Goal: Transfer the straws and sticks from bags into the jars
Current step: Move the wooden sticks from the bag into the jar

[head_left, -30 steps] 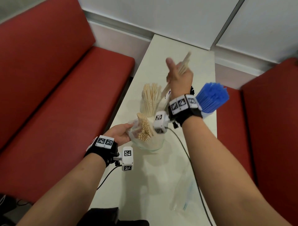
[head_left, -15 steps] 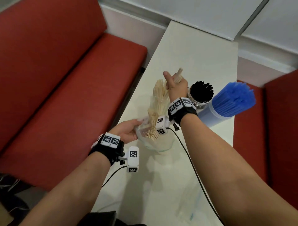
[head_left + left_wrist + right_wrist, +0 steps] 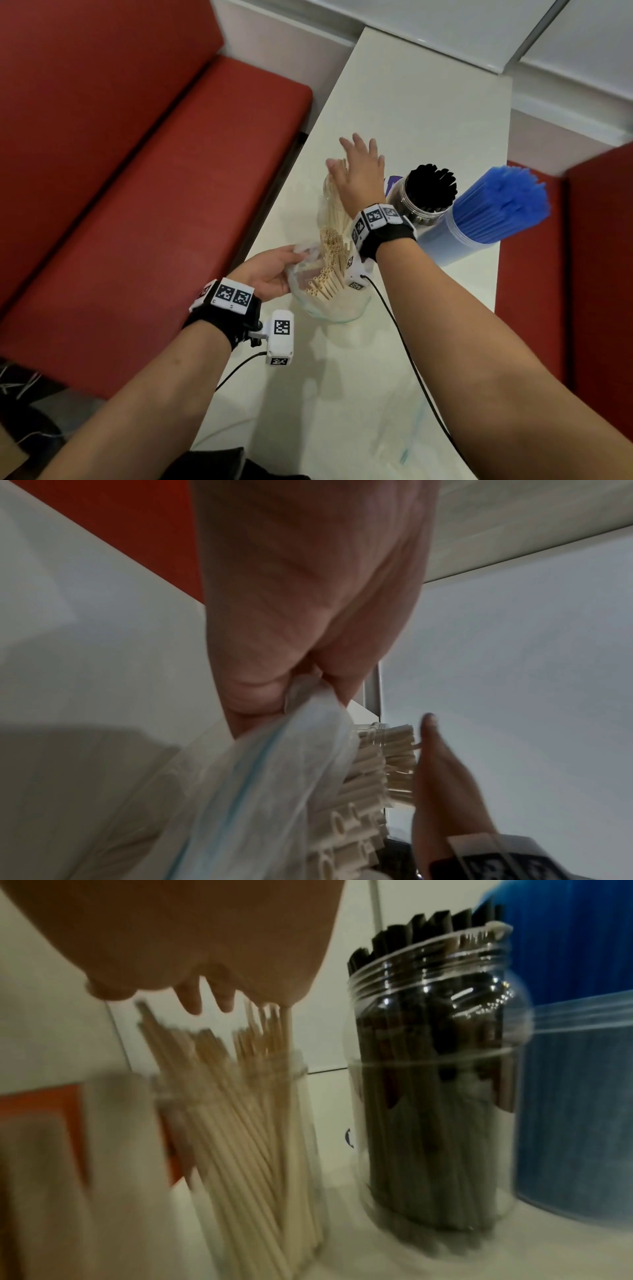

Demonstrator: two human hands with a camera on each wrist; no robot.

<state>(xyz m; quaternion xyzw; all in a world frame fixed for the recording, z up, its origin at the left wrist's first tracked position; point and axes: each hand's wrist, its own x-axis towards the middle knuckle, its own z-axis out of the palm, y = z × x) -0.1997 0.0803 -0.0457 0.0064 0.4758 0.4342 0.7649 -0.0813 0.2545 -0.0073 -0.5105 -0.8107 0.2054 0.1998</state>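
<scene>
Since half a second ago, the pale sticks gripped in the right hand (image 3: 359,171) have been let go, and its fingers are now spread flat above the clear jar (image 3: 246,1123) of thin wooden sticks (image 3: 240,1096). Nothing is held by it. The rim of a thin, crinkled plastic bag (image 3: 308,260) (edged with a blue zip line) is pinched by the left hand (image 3: 270,270), and short, hollow, beige paper straws (image 3: 329,267) stand bunched in the bag, just in front of the stick jar. A ribbed clear jar of black straws (image 3: 428,192) is seen to the right, upright, with a frosted container of blue straws (image 3: 493,212) just beside it. All are carried on a narrow, smooth white surface (image 3: 428,102), flanked by red padded benches (image 3: 137,171), with pale wall panels beyond. Another flattened clear bag (image 3: 404,442) lies on the near part of the surface.
</scene>
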